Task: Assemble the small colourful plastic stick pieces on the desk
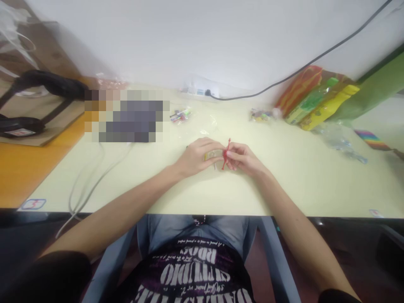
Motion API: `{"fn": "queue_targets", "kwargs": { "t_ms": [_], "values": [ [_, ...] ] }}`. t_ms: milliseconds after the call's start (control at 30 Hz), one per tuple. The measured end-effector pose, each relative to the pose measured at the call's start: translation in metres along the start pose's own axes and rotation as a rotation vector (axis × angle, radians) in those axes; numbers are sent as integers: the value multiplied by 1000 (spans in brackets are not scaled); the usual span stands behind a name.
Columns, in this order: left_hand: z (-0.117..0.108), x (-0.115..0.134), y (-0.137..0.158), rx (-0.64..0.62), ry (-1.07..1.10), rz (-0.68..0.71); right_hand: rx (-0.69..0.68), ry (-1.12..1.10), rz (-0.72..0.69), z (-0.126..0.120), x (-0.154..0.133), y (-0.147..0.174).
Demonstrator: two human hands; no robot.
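Observation:
Over the middle of the pale table, my two hands meet around small parts. My right hand (243, 158) is closed, thumb and fingers pinching a thin red propeller-like piece (228, 146) that stands nearly upright with a pointed tip. My left hand (202, 155) curls from the other side, its fingertips at the red piece's middle. Under its fingers shows a small yellow and clear part (207, 156), with a thin pale bit hanging below. Whether the two parts are joined, I cannot tell; the fingers cover much of them.
Small colourful packets (181, 115) and another little pile (261, 115) lie farther back. A green-capped bottle (312, 101), a yellow pouch (330, 107) and clear plastic wrap (342, 143) are at right. White cables (94, 185) cross the left side, near black headphones (41, 80).

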State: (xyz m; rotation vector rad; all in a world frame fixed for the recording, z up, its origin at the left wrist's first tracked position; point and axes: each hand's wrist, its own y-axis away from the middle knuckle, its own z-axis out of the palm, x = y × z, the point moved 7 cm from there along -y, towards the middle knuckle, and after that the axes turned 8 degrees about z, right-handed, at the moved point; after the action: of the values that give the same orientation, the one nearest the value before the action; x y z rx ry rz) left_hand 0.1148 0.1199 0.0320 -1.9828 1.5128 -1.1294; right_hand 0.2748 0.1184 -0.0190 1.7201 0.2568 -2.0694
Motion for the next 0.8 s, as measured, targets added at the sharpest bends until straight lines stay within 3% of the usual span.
{"fn": "queue_targets", "kwargs": {
  "t_ms": [200, 333, 433, 533, 633, 800],
  "values": [
    [-3, 2, -2, 4, -15, 7, 48, 27, 10, -5, 1, -2],
    [-22, -2, -4, 98, -105, -38, 292, 104, -9, -30, -1, -3],
    [-44, -13, -2, 191, -174, -110, 492, 362, -49, -49, -8, 1],
    [-62, -29, 2, 207, -250, -166, 592, 686, -92, -55, -17, 7],
    [-74, -46, 10, 161, -292, -214, 560, 869, -115, -50, -18, 7],
    [-86, -65, 29, 43, -258, -288, 442, 959, -118, -36, -11, 0]
  ]
}}
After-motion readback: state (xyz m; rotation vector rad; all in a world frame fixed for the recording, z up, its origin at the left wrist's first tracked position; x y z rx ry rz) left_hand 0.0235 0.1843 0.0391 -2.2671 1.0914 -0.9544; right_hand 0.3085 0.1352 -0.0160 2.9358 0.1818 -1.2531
